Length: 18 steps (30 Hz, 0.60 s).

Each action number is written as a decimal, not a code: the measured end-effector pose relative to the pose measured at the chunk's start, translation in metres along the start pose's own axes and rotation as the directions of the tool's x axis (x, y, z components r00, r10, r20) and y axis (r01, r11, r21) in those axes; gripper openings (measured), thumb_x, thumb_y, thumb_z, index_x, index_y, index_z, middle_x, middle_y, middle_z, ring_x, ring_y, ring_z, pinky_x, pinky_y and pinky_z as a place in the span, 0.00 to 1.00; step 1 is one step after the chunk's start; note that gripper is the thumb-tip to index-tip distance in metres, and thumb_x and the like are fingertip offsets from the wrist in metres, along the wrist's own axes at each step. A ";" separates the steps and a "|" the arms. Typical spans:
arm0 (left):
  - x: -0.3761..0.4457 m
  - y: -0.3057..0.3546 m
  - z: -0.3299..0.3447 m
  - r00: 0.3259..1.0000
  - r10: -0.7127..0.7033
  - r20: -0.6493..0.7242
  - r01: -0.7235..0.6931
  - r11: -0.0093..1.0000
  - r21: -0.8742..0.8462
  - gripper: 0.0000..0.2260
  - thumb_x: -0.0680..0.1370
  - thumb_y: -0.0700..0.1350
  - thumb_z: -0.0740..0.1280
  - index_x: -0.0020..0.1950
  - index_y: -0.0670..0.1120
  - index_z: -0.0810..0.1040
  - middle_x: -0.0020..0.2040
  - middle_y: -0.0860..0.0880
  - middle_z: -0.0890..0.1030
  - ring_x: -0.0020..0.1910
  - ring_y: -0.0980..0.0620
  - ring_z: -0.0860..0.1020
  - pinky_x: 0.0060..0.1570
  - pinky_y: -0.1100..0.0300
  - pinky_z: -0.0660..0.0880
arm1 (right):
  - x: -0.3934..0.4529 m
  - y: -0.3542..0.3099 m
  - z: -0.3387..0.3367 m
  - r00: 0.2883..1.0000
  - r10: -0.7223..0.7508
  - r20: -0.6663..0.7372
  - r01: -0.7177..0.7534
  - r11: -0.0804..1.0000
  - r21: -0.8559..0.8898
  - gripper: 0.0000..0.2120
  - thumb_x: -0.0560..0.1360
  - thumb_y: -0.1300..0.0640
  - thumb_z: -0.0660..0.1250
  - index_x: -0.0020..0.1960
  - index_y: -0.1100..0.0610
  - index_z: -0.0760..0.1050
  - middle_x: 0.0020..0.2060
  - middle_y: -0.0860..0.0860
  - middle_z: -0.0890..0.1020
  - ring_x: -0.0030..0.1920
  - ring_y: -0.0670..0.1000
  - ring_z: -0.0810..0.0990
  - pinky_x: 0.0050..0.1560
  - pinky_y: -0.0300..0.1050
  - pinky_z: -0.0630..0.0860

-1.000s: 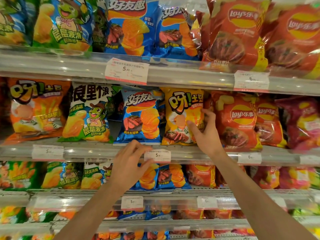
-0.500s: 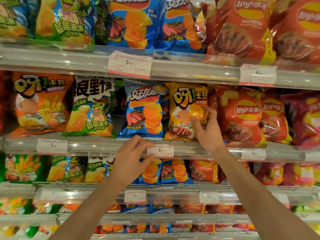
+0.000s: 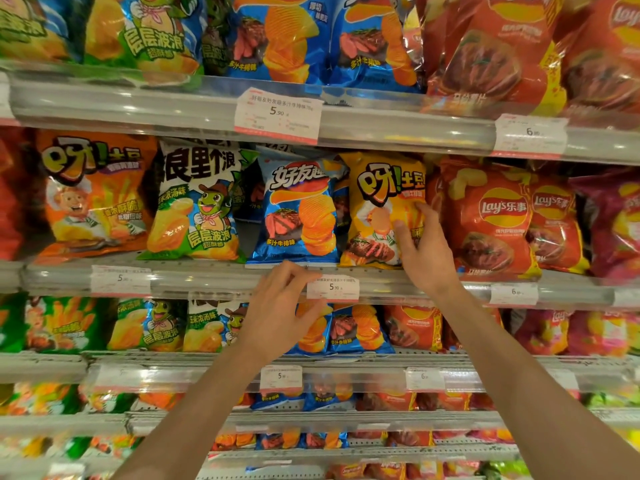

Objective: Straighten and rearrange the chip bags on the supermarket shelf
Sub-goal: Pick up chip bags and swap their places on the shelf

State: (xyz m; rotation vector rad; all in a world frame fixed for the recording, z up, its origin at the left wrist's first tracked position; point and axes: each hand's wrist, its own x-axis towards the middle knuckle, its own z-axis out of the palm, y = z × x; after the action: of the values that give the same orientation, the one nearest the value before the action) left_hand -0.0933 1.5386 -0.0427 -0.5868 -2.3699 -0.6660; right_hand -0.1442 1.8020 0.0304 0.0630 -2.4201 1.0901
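On the middle shelf a yellow chip bag (image 3: 377,202) stands upright between a blue chip bag (image 3: 298,213) and a red Lay's bag (image 3: 488,220). My right hand (image 3: 424,251) grips the yellow bag's right edge, thumb on its front, fingers behind. My left hand (image 3: 280,306) hovers lower, in front of the shelf rail (image 3: 207,282), fingers spread beside a white price tag (image 3: 332,288), holding nothing. Left of the blue bag stand a white-and-green bag (image 3: 197,206) and an orange bag (image 3: 93,195).
Above is a shelf with green, blue and red bags behind a clear rail and a price tag (image 3: 277,116). Below, more rows of chip bags fill lower shelves. Pink bags (image 3: 616,223) stand at the far right of the middle shelf.
My right hand has slid from behind the yellow bag's edge to a firmer grip with the thumb on its front. The view has moved closer and slightly lower. My left hand has barely moved.
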 end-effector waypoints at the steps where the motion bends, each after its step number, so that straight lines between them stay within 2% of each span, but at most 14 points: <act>1: -0.004 0.001 0.000 1.000 0.007 0.002 -0.007 1.000 -0.014 0.19 0.77 0.55 0.70 0.65 0.49 0.77 0.57 0.50 0.75 0.56 0.50 0.75 0.54 0.52 0.75 | -0.005 -0.002 0.000 1.000 -0.006 -0.014 0.006 1.000 -0.020 0.31 0.82 0.40 0.58 0.80 0.51 0.55 0.75 0.55 0.69 0.72 0.58 0.71 0.67 0.54 0.71; 3: -0.015 0.003 -0.002 1.000 -0.009 0.015 0.010 0.999 -0.053 0.20 0.79 0.56 0.65 0.68 0.49 0.76 0.62 0.50 0.74 0.61 0.49 0.73 0.60 0.54 0.72 | -0.023 -0.003 0.001 0.998 -0.046 -0.046 0.043 0.996 -0.074 0.33 0.83 0.41 0.58 0.81 0.55 0.54 0.78 0.56 0.64 0.76 0.57 0.65 0.73 0.54 0.66; 5: -0.027 0.006 -0.002 0.999 -0.039 0.016 0.041 0.994 -0.102 0.21 0.80 0.56 0.63 0.70 0.48 0.75 0.65 0.51 0.72 0.65 0.51 0.71 0.65 0.58 0.69 | -0.047 0.003 0.004 0.993 -0.101 -0.063 0.090 0.982 -0.163 0.34 0.83 0.40 0.57 0.81 0.57 0.53 0.79 0.56 0.62 0.79 0.57 0.60 0.77 0.59 0.61; 8: -0.044 0.010 -0.002 0.998 -0.063 0.008 0.063 0.983 -0.170 0.21 0.80 0.55 0.62 0.71 0.48 0.74 0.69 0.52 0.70 0.68 0.53 0.70 0.67 0.61 0.67 | -0.095 0.013 0.012 0.993 -0.099 -0.065 0.080 0.964 -0.252 0.35 0.82 0.38 0.56 0.82 0.55 0.53 0.81 0.55 0.57 0.82 0.54 0.52 0.80 0.58 0.54; 10: -0.055 0.013 0.001 0.997 -0.077 0.003 0.076 0.973 -0.217 0.22 0.81 0.55 0.62 0.72 0.48 0.73 0.70 0.51 0.70 0.69 0.53 0.69 0.68 0.64 0.64 | -0.130 0.022 0.016 0.995 -0.087 -0.058 0.069 0.962 -0.263 0.35 0.82 0.37 0.54 0.82 0.54 0.53 0.82 0.52 0.54 0.82 0.51 0.49 0.80 0.55 0.53; 12: -0.068 0.015 0.007 0.994 -0.113 0.003 0.110 0.960 -0.259 0.23 0.81 0.55 0.62 0.74 0.49 0.71 0.72 0.53 0.68 0.71 0.56 0.67 0.70 0.64 0.64 | -0.164 0.031 0.018 1.000 -0.018 -0.003 0.017 0.974 -0.224 0.33 0.82 0.36 0.53 0.82 0.47 0.50 0.82 0.47 0.51 0.82 0.48 0.47 0.80 0.55 0.54; 14: -0.081 0.018 0.013 0.986 -0.169 0.007 0.164 0.943 -0.289 0.24 0.81 0.57 0.62 0.75 0.53 0.68 0.72 0.58 0.65 0.73 0.66 0.62 0.66 0.65 0.68 | -0.192 0.047 0.018 0.997 0.053 0.051 -0.042 0.980 -0.196 0.31 0.82 0.36 0.54 0.81 0.38 0.46 0.82 0.42 0.49 0.82 0.47 0.51 0.79 0.56 0.60; 15: -0.088 0.021 0.015 0.981 -0.194 0.013 0.189 0.936 -0.295 0.24 0.81 0.57 0.62 0.76 0.54 0.67 0.72 0.59 0.64 0.72 0.70 0.58 0.64 0.68 0.69 | -0.201 0.055 0.017 0.995 0.080 0.062 -0.066 0.978 -0.200 0.31 0.81 0.35 0.54 0.80 0.35 0.45 0.81 0.40 0.50 0.80 0.50 0.57 0.76 0.58 0.64; 17: -0.097 0.027 0.017 0.968 -0.247 0.040 0.248 0.922 -0.297 0.24 0.81 0.56 0.64 0.76 0.53 0.67 0.73 0.55 0.66 0.70 0.72 0.59 0.58 0.76 0.69 | -0.213 0.069 0.012 0.988 0.138 0.070 -0.121 0.972 -0.200 0.32 0.80 0.32 0.53 0.80 0.37 0.49 0.81 0.42 0.55 0.74 0.56 0.69 0.71 0.60 0.71; 18: -0.101 0.031 0.018 0.961 -0.271 0.062 0.277 0.913 -0.301 0.24 0.80 0.55 0.66 0.75 0.52 0.68 0.73 0.51 0.67 0.67 0.71 0.61 0.55 0.81 0.67 | -0.215 0.074 0.008 0.983 0.174 0.064 -0.159 0.968 -0.193 0.33 0.79 0.31 0.52 0.81 0.40 0.50 0.80 0.44 0.58 0.74 0.56 0.70 0.71 0.60 0.70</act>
State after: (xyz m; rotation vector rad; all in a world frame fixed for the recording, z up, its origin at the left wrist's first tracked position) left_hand -0.0114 1.5484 -0.1112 -0.3889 -2.4060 -1.1751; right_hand 0.0245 1.8142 -0.1215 -0.1651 -2.6284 0.9394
